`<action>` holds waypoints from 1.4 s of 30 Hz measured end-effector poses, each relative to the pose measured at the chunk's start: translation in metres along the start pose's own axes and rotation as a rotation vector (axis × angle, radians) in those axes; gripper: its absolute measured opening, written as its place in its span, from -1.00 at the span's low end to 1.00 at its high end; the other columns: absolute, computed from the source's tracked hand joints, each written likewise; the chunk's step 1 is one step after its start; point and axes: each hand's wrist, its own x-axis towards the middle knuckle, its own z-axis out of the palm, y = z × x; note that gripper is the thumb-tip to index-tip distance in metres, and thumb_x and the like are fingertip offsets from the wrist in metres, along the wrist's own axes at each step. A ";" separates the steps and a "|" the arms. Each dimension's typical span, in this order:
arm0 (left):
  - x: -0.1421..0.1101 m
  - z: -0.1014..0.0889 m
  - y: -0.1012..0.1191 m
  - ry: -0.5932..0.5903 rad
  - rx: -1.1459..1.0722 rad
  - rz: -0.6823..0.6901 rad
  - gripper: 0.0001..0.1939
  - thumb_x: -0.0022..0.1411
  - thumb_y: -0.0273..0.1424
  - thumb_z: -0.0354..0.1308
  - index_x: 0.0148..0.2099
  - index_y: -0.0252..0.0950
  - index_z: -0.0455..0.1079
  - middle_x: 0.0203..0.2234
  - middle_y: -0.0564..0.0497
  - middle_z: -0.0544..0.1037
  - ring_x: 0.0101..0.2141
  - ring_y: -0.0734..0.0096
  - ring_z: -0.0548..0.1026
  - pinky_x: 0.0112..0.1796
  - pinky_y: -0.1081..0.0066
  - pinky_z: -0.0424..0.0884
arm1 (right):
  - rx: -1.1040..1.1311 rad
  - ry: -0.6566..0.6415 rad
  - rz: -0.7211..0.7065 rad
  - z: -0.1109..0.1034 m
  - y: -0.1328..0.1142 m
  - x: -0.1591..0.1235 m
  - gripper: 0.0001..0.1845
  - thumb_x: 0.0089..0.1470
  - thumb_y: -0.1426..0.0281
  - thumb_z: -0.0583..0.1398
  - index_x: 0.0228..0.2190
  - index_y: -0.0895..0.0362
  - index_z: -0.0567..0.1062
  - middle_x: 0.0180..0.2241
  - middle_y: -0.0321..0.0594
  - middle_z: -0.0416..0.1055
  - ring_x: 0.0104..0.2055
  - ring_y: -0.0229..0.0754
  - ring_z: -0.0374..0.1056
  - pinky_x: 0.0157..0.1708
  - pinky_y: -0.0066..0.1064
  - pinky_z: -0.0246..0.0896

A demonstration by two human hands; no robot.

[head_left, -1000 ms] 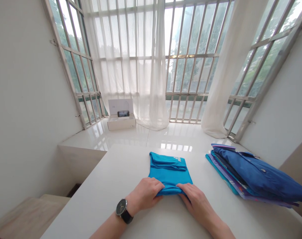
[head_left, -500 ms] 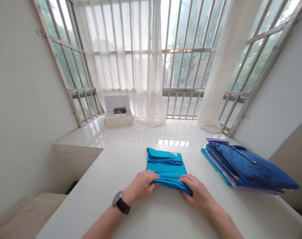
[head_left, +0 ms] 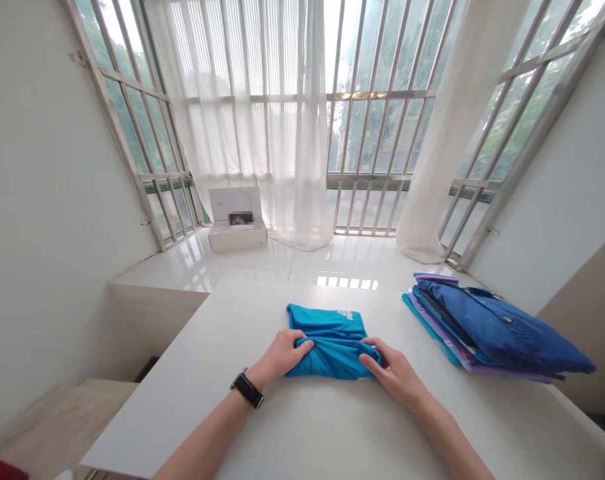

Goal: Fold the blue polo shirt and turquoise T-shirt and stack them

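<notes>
- Looking at the whole room, a tall barred window wall (head_left: 377, 120) with a thin white curtain (head_left: 292, 133) fills the far side, and a shiny tiled ledge (head_left: 232, 267) lies in front of it.
- On this ledge stands an open white box (head_left: 237, 239) with its lid up; the object inside is blurred, so I cannot tell what it is.
- Closer to the person is a white table (head_left: 332, 427), and the work happens on it.
- On the right side of the table lies a stack of folded clothes (head_left: 462, 340), with a dark blue shirt (head_left: 502, 327) on top. It is near the hands but does not touch them.
- In the middle of the table lies a turquoise garment (head_left: 332, 343), folded to a flat bundle, with soft ridges along its near part.
- The left hand (head_left: 282, 353) is closed on the near fold, pinching the cloth.
- The right hand (head_left: 392, 373) is at the bundle's right end. Its fingers (head_left: 370, 353) touch the cloth, but I cannot tell if they pinch it or only rest there.
- For a neat result, I think both hands should press evenly and smooth the ridges outward, so the edges become straight and the cloth does not slide.
- A black watch (head_left: 246, 389) sits on the left wrist.
</notes>
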 end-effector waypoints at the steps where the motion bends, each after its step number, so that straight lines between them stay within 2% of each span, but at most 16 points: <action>1: 0.001 0.001 -0.002 0.011 -0.004 -0.017 -0.62 0.27 -0.12 0.05 -0.39 -0.29 0.49 -0.47 0.04 0.55 -0.40 0.33 0.45 -0.33 0.41 0.32 | 0.007 -0.031 0.004 -0.001 0.000 0.000 -0.46 0.07 -0.03 0.19 -0.05 0.06 0.45 -0.45 -0.33 0.45 -0.45 -0.19 0.30 -0.44 -0.37 0.22; 3: 0.002 0.001 -0.004 0.024 -0.003 -0.030 -0.63 0.26 -0.12 0.07 -0.39 -0.29 0.50 -0.45 0.03 0.57 -0.37 0.30 0.48 -0.31 0.39 0.33 | 0.034 -0.071 0.005 -0.002 0.001 0.000 -0.39 -0.02 0.00 0.27 0.00 0.07 0.42 -0.40 -0.32 0.47 -0.41 -0.18 0.32 -0.41 -0.37 0.25; 4: 0.002 0.000 -0.004 0.026 -0.002 -0.032 -0.63 0.26 -0.12 0.07 -0.38 -0.29 0.50 -0.45 0.02 0.57 -0.36 0.30 0.49 -0.31 0.39 0.33 | 0.051 -0.078 0.002 -0.002 0.001 0.001 -0.42 -0.01 0.01 0.27 -0.03 0.07 0.43 -0.39 -0.32 0.47 -0.40 -0.18 0.33 -0.38 -0.37 0.25; 7: 0.002 -0.002 -0.005 0.027 -0.004 -0.035 -0.63 0.25 -0.12 0.08 -0.38 -0.29 0.50 -0.43 0.01 0.59 -0.35 0.29 0.50 -0.30 0.39 0.34 | 0.077 -0.056 -0.014 0.000 0.002 0.002 -0.60 0.11 0.01 0.17 -0.25 0.07 0.48 -0.43 -0.34 0.44 -0.39 -0.20 0.30 -0.35 -0.38 0.23; 10: 0.002 -0.003 -0.008 0.031 0.001 -0.038 -0.63 0.25 -0.11 0.09 -0.39 -0.28 0.49 -0.44 0.01 0.58 -0.37 0.30 0.49 -0.31 0.40 0.34 | 0.052 -0.002 -0.026 0.001 0.002 0.003 -0.56 0.15 -0.04 0.11 -0.41 0.07 0.46 -0.49 -0.36 0.39 -0.43 -0.22 0.24 -0.39 -0.40 0.17; 18: 0.002 -0.003 -0.011 0.041 0.052 -0.045 -0.62 0.26 -0.09 0.09 -0.41 -0.27 0.44 -0.46 0.02 0.55 -0.40 0.32 0.47 -0.36 0.41 0.28 | -0.009 0.103 -0.039 0.005 0.002 0.003 -0.52 0.16 -0.07 0.10 -0.46 0.06 0.46 -0.54 -0.36 0.36 -0.48 -0.25 0.18 -0.43 -0.42 0.12; 23: 0.001 -0.004 -0.008 0.055 0.079 -0.067 -0.65 0.24 -0.10 0.10 -0.42 -0.26 0.42 -0.46 0.02 0.55 -0.40 0.31 0.47 -0.38 0.41 0.26 | -0.005 0.108 0.038 0.011 0.009 0.005 -0.48 0.16 -0.11 0.05 -0.52 0.04 0.35 -0.58 -0.37 0.31 -0.49 -0.22 0.18 -0.44 -0.40 0.10; 29: -0.001 -0.004 -0.006 0.078 0.109 -0.081 -0.64 0.26 -0.09 0.09 -0.43 -0.25 0.39 -0.48 0.01 0.54 -0.42 0.31 0.47 -0.40 0.41 0.24 | -0.009 0.127 0.148 0.015 0.012 0.008 -0.53 0.13 -0.12 0.03 -0.35 0.01 0.41 -0.61 -0.39 0.27 -0.50 -0.16 0.24 -0.39 -0.35 0.12; 42: -0.004 -0.006 -0.001 0.083 0.157 -0.075 -0.70 0.25 -0.19 0.07 -0.41 -0.27 0.43 -0.48 -0.01 0.56 -0.42 0.31 0.47 -0.39 0.41 0.26 | -0.186 0.154 0.189 0.013 0.010 0.009 -0.50 0.10 -0.09 0.03 -0.57 0.02 0.38 -0.59 -0.30 0.35 -0.47 -0.15 0.27 -0.41 -0.35 0.07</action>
